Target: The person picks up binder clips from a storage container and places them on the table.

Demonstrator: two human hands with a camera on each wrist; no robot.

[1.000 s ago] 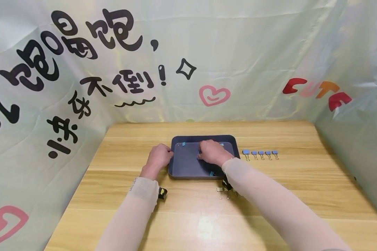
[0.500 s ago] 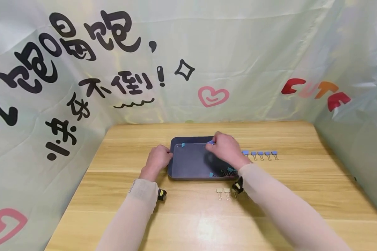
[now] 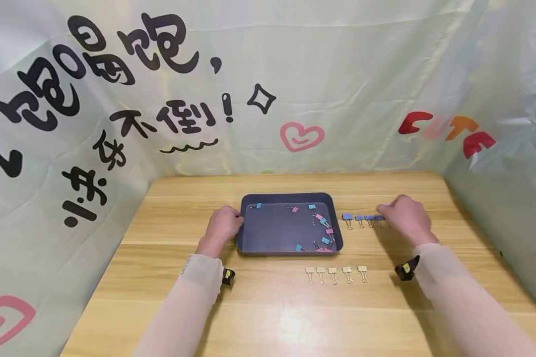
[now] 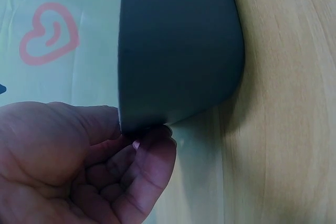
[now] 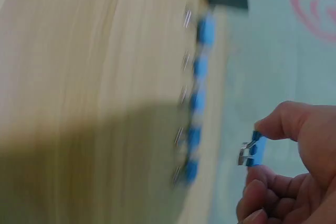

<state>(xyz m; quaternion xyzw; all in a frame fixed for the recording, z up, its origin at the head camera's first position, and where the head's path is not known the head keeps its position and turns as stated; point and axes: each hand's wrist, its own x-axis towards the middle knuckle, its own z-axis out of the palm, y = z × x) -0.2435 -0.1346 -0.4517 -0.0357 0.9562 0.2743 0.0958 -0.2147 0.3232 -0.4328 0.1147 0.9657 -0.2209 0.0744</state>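
The dark grey tray point(image 3: 272, 228) lies on the table; turquoise and pink binder clips point(image 3: 325, 241) are scattered inside it, mostly along its right side. My left hand point(image 3: 223, 225) pinches the tray's left wall, thumb and curled finger at its edge in the left wrist view. Right of the tray, my right hand point(image 3: 407, 218) is raised above the far end of a row of blue binder clips point(image 3: 347, 218). Between thumb and finger it pinches another blue binder clip point(image 5: 257, 149), seen with its wire handles in the right wrist view.
Several cream binder clips point(image 3: 332, 271) lie in a row in front of the tray. Around the wooden table point(image 3: 268, 317) hang printed cloth walls point(image 3: 357, 99) at the back and sides. Each wrist wears a small black device point(image 3: 407, 268).
My right hand has lifted the blue binder clip from the tray and carried it right, to the end of the blue row. The left hand stays on the tray's left wall.
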